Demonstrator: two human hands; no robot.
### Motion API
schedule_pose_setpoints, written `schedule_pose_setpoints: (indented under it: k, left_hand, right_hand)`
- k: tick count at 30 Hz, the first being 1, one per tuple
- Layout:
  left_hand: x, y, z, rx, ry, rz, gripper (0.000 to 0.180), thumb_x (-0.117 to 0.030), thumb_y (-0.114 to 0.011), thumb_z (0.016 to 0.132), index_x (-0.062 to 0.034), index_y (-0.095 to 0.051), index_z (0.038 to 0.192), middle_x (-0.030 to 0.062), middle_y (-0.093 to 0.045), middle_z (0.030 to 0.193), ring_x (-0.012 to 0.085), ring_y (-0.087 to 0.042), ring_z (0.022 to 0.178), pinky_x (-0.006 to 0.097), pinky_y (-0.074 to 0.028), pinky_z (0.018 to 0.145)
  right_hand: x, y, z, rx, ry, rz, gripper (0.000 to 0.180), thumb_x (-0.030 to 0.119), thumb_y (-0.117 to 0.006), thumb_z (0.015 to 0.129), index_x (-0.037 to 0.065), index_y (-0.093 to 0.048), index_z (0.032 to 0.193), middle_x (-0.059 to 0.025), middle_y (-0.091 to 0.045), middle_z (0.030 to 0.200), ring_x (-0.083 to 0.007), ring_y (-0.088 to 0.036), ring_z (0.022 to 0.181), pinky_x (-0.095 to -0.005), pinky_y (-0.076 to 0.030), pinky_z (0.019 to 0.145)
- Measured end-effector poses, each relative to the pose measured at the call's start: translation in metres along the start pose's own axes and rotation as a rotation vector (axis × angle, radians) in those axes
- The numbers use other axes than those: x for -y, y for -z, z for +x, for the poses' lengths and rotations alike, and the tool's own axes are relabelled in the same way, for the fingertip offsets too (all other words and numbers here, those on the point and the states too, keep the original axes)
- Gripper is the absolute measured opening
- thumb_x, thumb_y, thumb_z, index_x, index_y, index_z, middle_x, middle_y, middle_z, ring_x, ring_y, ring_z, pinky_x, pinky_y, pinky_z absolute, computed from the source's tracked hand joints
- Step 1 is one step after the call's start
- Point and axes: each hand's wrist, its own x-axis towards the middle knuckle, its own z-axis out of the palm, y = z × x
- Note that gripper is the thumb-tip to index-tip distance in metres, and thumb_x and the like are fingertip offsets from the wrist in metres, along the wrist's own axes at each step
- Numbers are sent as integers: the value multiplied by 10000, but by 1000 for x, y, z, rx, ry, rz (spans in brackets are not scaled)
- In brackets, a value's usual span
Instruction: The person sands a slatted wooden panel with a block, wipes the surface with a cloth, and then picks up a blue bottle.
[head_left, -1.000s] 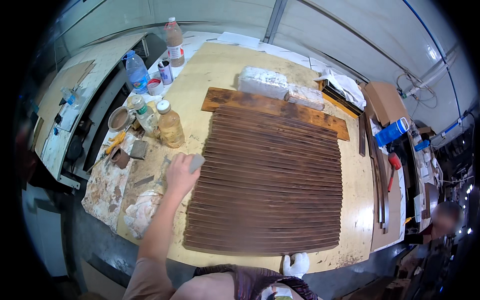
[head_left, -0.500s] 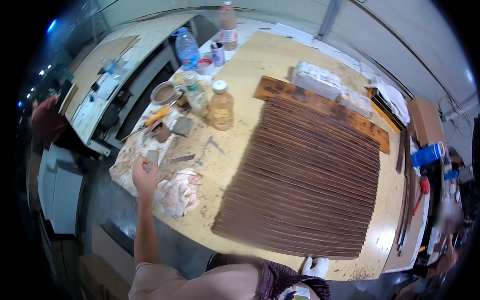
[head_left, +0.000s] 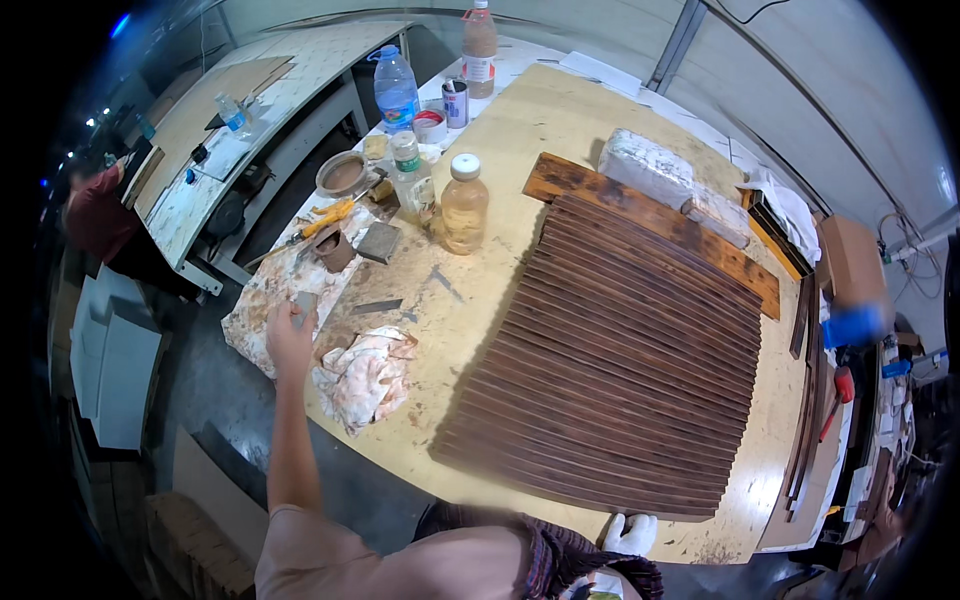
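My bare left hand (head_left: 290, 335) is over the stained cloth at the table's left side, fingers closed on a small flat grey piece (head_left: 307, 302) that looks like an abrasive pad. Near it are a crumpled stained rag (head_left: 368, 375), a brown-smeared cup (head_left: 333, 250), a grey square block (head_left: 379, 242) and a thin metal scraper blade (head_left: 377, 307). My right hand (head_left: 630, 535), in a white glove, rests by the near edge of a wide row of dark brown wooden slats (head_left: 610, 370). Its fingers are mostly hidden, so their grip is unclear.
Behind my left hand stand a white-capped jar of yellowish liquid (head_left: 464, 205), a clear bottle (head_left: 410, 185), a bowl (head_left: 342, 175) and a yellow-handled tool (head_left: 330, 215). A stained board (head_left: 650, 230) and wrapped white blocks (head_left: 645, 165) border the slats. A co-worker (head_left: 100, 215) stands far left.
My left hand stays over the cloth with the grey piece, its fingers slightly shifted. The view has turned a little. My right hand remains at the slats' near edge.
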Motion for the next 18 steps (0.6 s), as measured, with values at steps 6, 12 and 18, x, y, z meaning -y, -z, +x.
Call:
schedule_pose_setpoints:
  k: [6,12,18]
  left_hand:
    - [19,-9,15,21,-95,27,258,-112,-794,771,-53,-622,954,124,-645,974,349,-614,980,451,-480,856]
    - [64,-45,14,171,-177,-63,227,-63,-748,820,-6,-636,1008,150,-637,962,338,-611,946,426,-483,879]
    - [-70,26,-42,565,-182,-323,386,-37,-727,797,1,-647,1173,187,-626,1062,371,-601,1040,446,-478,954]
  right_hand:
    - [1,-3,-2,-32,47,0,270,152,-763,761,84,-503,728,-137,-505,741,-372,-518,698,-501,-418,644]
    - [9,2,5,-30,-6,-32,271,214,-807,743,93,-565,731,-148,-548,752,-383,-563,698,-515,-450,633]
    - [2,1,2,-26,-26,-25,290,234,-833,750,116,-569,756,-112,-539,720,-356,-569,685,-492,-448,625]
